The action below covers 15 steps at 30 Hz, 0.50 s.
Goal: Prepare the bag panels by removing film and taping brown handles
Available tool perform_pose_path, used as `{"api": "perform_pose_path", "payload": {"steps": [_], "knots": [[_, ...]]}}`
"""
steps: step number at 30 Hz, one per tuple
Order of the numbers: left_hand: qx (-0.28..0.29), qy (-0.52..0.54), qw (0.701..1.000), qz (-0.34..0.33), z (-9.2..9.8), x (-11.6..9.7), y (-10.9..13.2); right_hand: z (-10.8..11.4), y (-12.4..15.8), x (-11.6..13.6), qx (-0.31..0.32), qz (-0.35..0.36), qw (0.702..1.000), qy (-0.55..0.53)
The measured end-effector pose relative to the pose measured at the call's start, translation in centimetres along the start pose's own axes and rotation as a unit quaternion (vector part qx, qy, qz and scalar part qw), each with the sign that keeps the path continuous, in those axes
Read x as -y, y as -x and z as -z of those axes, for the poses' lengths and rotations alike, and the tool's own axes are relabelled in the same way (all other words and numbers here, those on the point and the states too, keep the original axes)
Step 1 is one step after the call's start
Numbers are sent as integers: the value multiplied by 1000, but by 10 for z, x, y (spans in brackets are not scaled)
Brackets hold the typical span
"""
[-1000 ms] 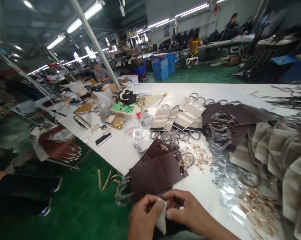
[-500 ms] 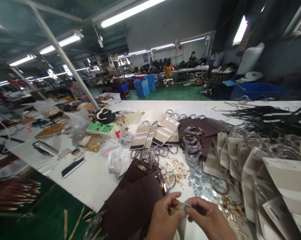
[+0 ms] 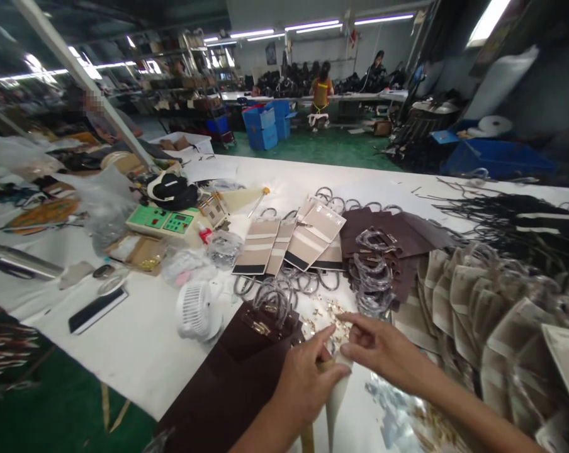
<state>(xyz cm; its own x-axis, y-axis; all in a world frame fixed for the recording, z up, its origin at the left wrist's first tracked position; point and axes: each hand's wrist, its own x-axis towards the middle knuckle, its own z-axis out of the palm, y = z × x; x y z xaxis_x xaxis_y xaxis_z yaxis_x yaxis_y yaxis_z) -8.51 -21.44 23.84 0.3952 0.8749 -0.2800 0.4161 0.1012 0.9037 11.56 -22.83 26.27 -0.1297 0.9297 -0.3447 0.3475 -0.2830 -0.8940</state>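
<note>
My left hand is closed round the top of a cream, cone-shaped folded piece, just above the white table. My right hand reaches over a scatter of small gold metal fittings, index finger stretched toward them and the other fingers curled; whether it holds a fitting I cannot make out. Dark brown bag panels with gold clasps lie under and left of my left hand.
Beige bag pieces with clear ring handles are stacked at right. Striped flat pieces, a white mini fan, a green control box and plastic bags crowd the middle. Black straps lie far right. Other people work at distant tables.
The camera swung right and tilted down. My hands moved apart: the right one stretched forward to the gold fittings, while the left kept hold of the cream piece.
</note>
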Motion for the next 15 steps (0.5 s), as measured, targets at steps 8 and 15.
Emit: {"api": "perform_pose_path", "payload": {"steps": [8, 15], "knots": [[19, 12, 999, 37, 24, 18, -56, 11, -70, 24, 51, 36, 994, 94], [21, 170, 982, 76, 1, 85, -75, 24, -142, 0, 74, 28, 985, 154]]}}
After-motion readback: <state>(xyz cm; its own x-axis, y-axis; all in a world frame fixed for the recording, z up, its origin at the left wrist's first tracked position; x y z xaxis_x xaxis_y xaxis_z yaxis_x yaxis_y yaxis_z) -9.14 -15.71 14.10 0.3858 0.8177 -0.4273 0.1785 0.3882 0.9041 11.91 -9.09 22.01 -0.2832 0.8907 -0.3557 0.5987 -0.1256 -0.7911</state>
